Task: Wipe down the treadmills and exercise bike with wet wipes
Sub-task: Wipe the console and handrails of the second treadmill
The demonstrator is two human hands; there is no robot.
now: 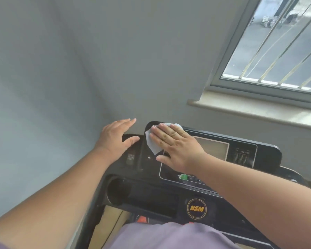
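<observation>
A black treadmill console point(178, 191) with an HSM badge fills the lower middle of the view. My right hand point(176, 146) lies flat with straight fingers on a white wet wipe point(152, 143), pressing it against the console's upper left corner beside the display screen point(214, 147). My left hand point(116, 137) hovers with fingers straight at the console's far left edge, thumb touching the black top; it holds nothing.
A grey wall stands right behind the console. A window with bars point(276, 44) and its pale sill point(258, 108) are at the upper right. A round cup holder point(118, 190) sits at the console's lower left. Wooden floor shows below.
</observation>
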